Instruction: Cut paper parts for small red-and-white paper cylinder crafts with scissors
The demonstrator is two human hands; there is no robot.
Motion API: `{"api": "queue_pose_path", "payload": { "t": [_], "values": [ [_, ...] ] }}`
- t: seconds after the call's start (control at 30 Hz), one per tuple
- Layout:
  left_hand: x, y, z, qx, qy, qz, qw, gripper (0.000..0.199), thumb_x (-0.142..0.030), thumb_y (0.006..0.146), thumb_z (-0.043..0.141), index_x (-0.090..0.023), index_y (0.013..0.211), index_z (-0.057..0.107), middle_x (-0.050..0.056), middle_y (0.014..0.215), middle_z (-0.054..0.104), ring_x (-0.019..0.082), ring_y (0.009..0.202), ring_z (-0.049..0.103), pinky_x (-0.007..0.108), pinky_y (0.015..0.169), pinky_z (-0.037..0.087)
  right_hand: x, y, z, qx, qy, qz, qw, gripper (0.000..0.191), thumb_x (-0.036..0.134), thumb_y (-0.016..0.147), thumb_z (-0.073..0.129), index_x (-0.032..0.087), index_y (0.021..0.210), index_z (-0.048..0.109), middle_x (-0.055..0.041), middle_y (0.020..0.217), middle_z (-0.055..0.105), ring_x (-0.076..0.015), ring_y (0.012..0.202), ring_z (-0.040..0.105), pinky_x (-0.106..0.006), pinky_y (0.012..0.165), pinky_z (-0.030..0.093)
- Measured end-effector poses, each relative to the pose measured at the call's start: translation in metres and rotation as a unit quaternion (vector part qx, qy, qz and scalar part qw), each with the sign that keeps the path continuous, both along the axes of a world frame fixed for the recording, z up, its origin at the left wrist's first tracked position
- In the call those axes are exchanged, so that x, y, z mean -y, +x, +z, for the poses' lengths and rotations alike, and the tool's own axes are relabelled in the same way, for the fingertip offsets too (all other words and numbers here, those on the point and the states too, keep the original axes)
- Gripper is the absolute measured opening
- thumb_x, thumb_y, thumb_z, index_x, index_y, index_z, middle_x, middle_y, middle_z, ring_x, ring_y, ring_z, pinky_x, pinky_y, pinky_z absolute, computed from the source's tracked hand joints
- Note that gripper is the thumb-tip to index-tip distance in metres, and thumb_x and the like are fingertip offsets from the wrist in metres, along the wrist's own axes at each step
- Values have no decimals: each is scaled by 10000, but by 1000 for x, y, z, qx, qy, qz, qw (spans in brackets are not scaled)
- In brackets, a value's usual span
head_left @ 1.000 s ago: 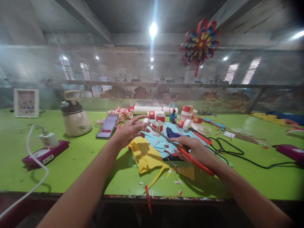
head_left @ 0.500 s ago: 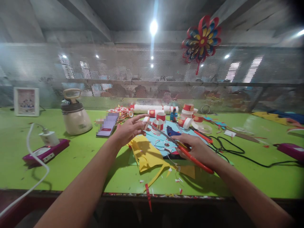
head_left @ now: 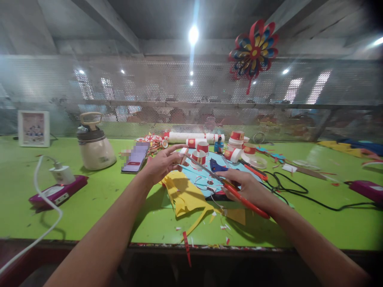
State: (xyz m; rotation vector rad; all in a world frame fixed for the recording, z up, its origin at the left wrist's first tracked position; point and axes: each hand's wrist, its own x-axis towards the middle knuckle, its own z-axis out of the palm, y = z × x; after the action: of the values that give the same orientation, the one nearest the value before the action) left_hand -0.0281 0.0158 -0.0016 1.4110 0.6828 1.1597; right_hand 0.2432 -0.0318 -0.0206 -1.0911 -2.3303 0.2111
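My left hand holds a small red and white paper cup piece between thumb and fingers, its index finger stretched out above. My right hand grips red-handled scissors, whose blades point up and left to the piece. Behind the blades, a red and white paper cup stands on the light blue sheet, with another cup just behind it. Crumpled yellow paper lies below my left hand. A blue tool rests beyond my right fingers.
A phone and a pump bottle are at the left, near a purple power strip. Stacked cups stand behind. A black cable loops to the right. Paper scraps lie near the front edge.
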Motion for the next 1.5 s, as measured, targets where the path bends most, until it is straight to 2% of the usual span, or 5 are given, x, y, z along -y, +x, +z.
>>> {"api": "queue_pose_path", "payload": {
  "t": [0.33, 0.87, 1.2, 1.37, 1.5],
  "values": [
    [-3, -2, -1, 6, 3, -20, 1000, 418, -211, 766, 681, -177, 1176, 604, 88, 865, 658, 186, 771, 623, 295, 637, 478, -1, 1, 0, 1, -11, 3, 1000, 410, 232, 797, 549, 142, 1182, 659, -35, 735, 583, -176, 644, 526, -270, 586, 405],
    [-3, -5, -1, 12, 0, -57, 998, 469, -201, 801, 669, -160, 1259, 577, 118, 904, 672, 208, 826, 633, 342, 708, 510, 0, 2, -1, -4, -14, 6, 1000, 378, 180, 799, 551, 163, 1155, 676, -11, 694, 566, -146, 586, 493, -238, 539, 359],
    [-2, -5, -2, -4, -10, -47, 999, 476, -178, 805, 647, -130, 1267, 544, 136, 963, 667, 212, 820, 648, 338, 695, 526, 4, 2, 2, 5, -23, 9, 1000, 416, 135, 760, 547, 172, 1151, 685, -32, 749, 648, -174, 663, 555, -254, 596, 393],
    [-4, -5, -2, -1, -23, -44, 999, 437, -182, 820, 611, -123, 1250, 555, 128, 906, 668, 204, 805, 643, 313, 651, 526, 5, 0, 4, 8, -39, 17, 999, 476, 94, 724, 533, 162, 1174, 674, -29, 796, 682, -171, 672, 566, -244, 593, 393],
    [-5, -5, -3, -5, -22, -37, 999, 429, -189, 809, 625, -140, 1230, 558, 116, 897, 661, 204, 813, 643, 294, 631, 512, 2, 0, 2, 2, -60, 25, 998, 486, 87, 731, 501, 153, 1183, 665, -7, 735, 665, -154, 622, 545, -230, 557, 385]
  ]
}}
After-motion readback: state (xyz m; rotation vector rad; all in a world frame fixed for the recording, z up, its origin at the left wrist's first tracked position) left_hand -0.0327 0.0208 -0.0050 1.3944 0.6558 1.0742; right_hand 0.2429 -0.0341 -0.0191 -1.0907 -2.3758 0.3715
